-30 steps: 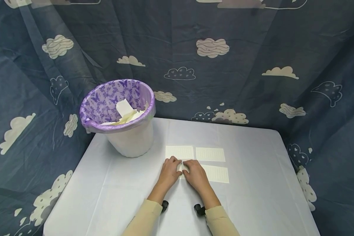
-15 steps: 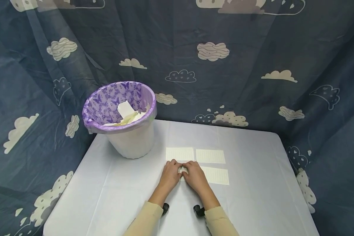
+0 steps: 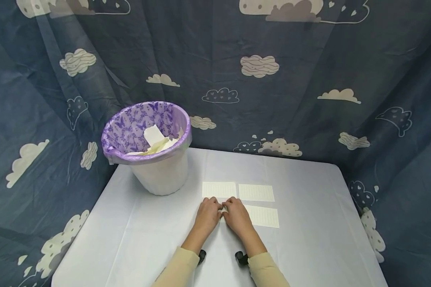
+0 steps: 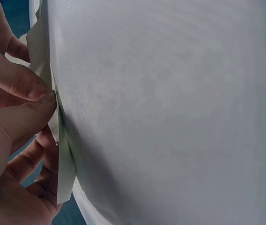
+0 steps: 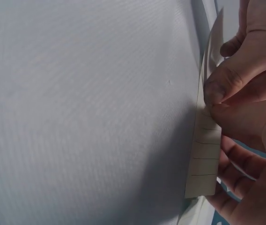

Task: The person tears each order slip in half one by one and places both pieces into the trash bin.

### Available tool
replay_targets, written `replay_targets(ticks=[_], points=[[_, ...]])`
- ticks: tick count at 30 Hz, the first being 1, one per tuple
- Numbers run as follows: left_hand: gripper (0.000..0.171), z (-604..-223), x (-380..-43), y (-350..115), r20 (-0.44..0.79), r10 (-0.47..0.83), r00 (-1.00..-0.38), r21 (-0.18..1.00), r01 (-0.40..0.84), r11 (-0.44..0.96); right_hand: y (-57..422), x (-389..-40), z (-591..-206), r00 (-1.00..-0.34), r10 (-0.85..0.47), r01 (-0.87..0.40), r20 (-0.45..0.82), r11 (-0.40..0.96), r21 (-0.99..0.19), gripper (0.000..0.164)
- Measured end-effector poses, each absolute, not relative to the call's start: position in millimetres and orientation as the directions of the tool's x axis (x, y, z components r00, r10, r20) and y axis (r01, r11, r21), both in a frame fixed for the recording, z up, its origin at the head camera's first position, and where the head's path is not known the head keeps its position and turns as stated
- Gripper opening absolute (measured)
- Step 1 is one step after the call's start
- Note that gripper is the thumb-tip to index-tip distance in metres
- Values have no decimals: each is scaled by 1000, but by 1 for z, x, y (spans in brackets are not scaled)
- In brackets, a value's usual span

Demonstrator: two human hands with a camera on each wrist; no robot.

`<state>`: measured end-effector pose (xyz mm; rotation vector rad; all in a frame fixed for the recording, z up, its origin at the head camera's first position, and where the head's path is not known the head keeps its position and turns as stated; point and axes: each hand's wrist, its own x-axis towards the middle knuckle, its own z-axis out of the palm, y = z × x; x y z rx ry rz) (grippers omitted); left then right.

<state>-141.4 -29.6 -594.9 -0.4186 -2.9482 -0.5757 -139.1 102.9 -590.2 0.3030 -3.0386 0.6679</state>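
My left hand [image 3: 207, 218] and right hand [image 3: 238, 217] meet over the white table. Both pinch one cream lined paper slip [image 5: 204, 161], thumbs side by side at its middle and other fingers behind it. In the left wrist view the slip [image 4: 66, 176] stands on edge, a narrow strip against the tablecloth, partly hidden by the thumbs. From the head view the hands cover most of it. Just beyond lie two lined paper slips, a left one [image 3: 219, 189] and a right one [image 3: 256, 193]. Another lined slip [image 3: 262, 216] lies beside the right hand.
A white bin [image 3: 161, 177] with a purple butterfly-print liner [image 3: 129, 119] stands at the table's back left. Paper scraps [image 3: 153, 135] lie inside it. The white tablecloth [image 3: 316, 223] stretches right of the slips, and a dark cloud-print curtain [image 3: 294, 48] hangs behind.
The hands have drawn slightly closer together, their fingertips tightening around the slip between them. The head view has tilted a little upward. The other slips and the bin stay in place.
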Motion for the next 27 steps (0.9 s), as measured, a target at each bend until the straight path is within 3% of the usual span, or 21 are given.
replay_targets(ticks=[6,12,20,27], points=[[16,-595,-140,-29,153,232,-961,368,273,889,103,-140,-593,-982,-178,-185,57,889,-418,17],[29,-597,-138,-30,148,205,-967,399,248,883,104,-138,-597,-983,-161,-181,83,886,-428,8],[35,-593,-138,-34,159,247,-956,367,289,884,106,-129,-598,-957,-174,-251,233,899,-359,6],[26,-576,-141,-38,126,250,-960,485,280,829,111,-125,-590,-912,-172,-294,372,907,-303,8]])
